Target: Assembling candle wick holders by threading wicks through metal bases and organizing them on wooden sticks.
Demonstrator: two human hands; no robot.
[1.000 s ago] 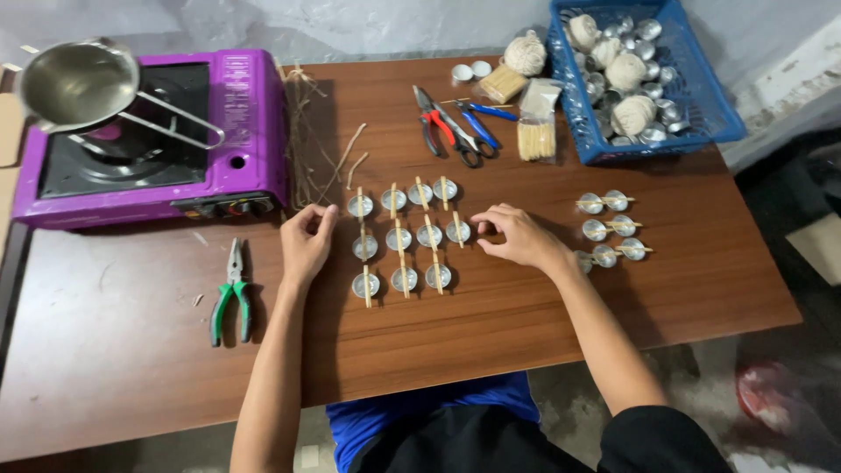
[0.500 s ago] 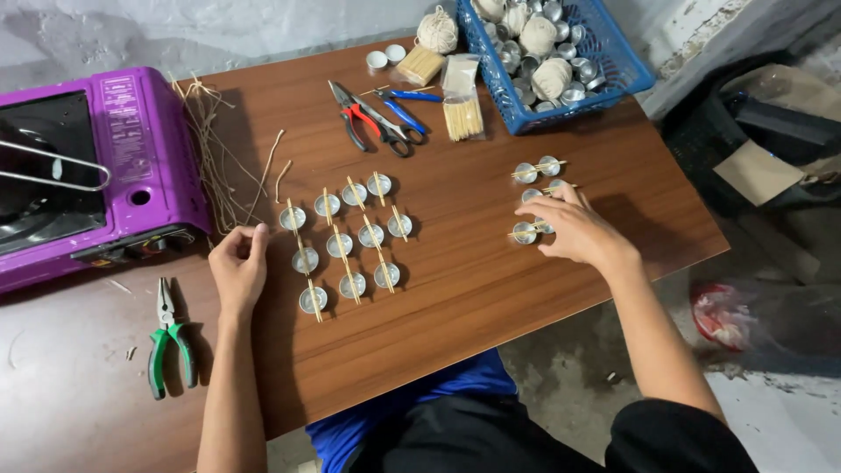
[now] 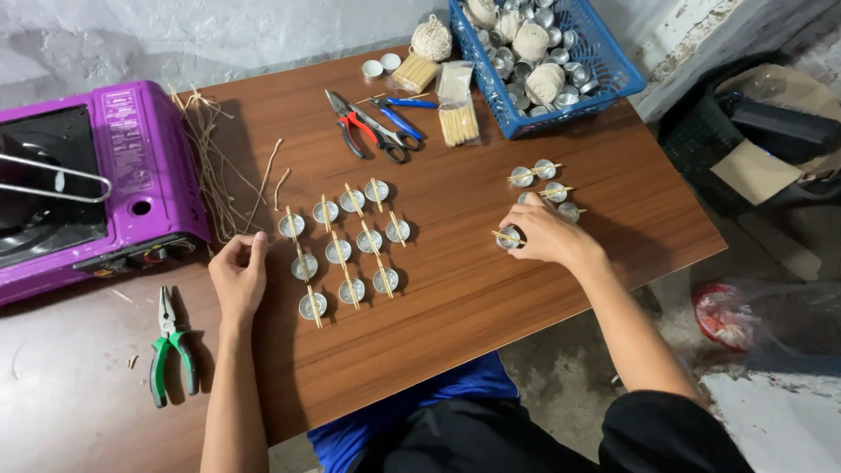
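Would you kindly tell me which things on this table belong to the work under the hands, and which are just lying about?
In hand:
right hand on a small metal cup with stick
cups beside it
left hand by the cup grid

Lying about:
green pliers
purple stove
red pliers
blue basket

Nine small metal cups [image 3: 352,250] sit in a grid, about five more [image 3: 545,180] in a second cluster; three pliers-type tools; one purple stove [image 3: 131,166]; one blue basket [image 3: 613,70]; two hands
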